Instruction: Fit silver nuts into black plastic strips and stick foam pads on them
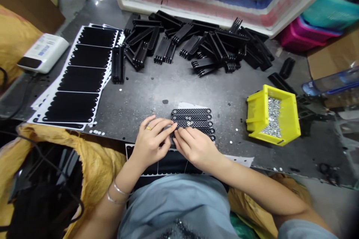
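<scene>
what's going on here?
A person has both hands at a row of black mesh-patterned strips, with fingers of the left hand and right hand at the nearest strips. Small silver rings sit on one strip. A yellow bin of similar rings stands to the right, black comb-shaped parts lie piled beyond, and sheets of black pads lie left.
</scene>
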The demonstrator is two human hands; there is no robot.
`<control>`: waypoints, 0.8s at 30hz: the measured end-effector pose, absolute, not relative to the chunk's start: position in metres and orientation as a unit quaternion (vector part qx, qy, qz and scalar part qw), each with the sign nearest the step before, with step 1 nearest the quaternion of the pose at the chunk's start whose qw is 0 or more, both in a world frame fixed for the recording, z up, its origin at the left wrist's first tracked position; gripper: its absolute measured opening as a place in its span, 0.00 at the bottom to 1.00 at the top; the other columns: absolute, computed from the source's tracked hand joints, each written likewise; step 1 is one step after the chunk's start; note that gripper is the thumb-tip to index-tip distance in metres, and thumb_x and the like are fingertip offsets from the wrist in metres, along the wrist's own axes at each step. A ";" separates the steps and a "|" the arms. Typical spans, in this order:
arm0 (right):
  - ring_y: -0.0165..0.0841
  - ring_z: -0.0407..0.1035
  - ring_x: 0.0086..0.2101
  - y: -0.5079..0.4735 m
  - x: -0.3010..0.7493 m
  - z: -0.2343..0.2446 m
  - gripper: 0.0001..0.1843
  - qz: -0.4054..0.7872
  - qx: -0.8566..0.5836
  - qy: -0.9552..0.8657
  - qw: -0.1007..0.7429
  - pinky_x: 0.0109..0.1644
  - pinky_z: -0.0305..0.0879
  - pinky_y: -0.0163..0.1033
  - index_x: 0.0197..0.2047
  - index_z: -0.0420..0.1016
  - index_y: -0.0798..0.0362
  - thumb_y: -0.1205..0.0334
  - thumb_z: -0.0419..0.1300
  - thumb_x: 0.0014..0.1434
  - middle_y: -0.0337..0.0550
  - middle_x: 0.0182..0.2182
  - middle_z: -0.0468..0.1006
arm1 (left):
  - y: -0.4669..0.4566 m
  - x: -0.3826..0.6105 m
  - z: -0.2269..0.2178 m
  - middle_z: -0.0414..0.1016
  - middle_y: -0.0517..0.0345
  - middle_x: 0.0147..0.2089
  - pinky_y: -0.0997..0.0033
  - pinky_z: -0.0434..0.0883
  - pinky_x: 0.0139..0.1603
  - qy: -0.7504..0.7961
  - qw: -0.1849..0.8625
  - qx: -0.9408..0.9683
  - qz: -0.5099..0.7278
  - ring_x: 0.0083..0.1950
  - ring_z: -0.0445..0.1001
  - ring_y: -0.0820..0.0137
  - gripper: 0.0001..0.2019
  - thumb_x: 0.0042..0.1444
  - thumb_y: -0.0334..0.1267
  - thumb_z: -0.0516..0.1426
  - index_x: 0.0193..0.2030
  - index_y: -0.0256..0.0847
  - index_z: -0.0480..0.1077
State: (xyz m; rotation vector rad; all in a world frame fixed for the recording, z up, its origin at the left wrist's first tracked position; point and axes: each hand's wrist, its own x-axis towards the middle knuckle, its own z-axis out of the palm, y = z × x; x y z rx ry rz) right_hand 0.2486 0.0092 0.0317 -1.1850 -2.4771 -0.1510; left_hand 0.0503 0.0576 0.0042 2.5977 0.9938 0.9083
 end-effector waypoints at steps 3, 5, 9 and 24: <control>0.37 0.71 0.35 0.009 0.249 0.032 0.08 -0.031 -0.434 -0.874 0.216 0.39 0.70 0.44 0.45 0.79 0.63 0.72 0.58 0.70 0.54 0.38 0.80 | 0.056 0.051 0.005 0.82 0.56 0.54 0.50 0.64 0.69 0.343 0.118 0.879 0.309 0.55 0.80 0.64 0.21 0.62 0.26 0.57 0.58 0.48 0.75; 0.37 0.71 0.36 0.007 0.249 0.032 0.08 -0.046 -0.433 -0.875 0.210 0.39 0.70 0.44 0.45 0.79 0.63 0.72 0.58 0.70 0.56 0.40 0.80 | 0.057 0.053 0.007 0.83 0.56 0.52 0.50 0.64 0.69 0.353 0.130 0.872 0.314 0.54 0.79 0.64 0.20 0.63 0.27 0.57 0.58 0.49 0.76; 0.39 0.70 0.35 0.003 0.248 0.030 0.09 -0.107 -0.421 -0.883 0.178 0.38 0.71 0.46 0.43 0.80 0.64 0.71 0.58 0.70 0.59 0.42 0.81 | 0.075 0.068 0.014 0.82 0.55 0.53 0.50 0.63 0.69 0.338 0.131 0.881 0.305 0.56 0.77 0.63 0.17 0.68 0.28 0.55 0.59 0.46 0.76; 0.35 0.70 0.34 0.021 0.262 0.025 0.13 0.014 -0.407 -0.888 0.213 0.38 0.72 0.40 0.43 0.79 0.58 0.70 0.52 0.73 0.48 0.35 0.78 | 0.057 0.056 0.028 0.83 0.61 0.42 0.52 0.60 0.70 0.389 0.141 0.857 0.306 0.48 0.80 0.67 0.04 0.68 0.33 0.59 0.41 0.44 0.75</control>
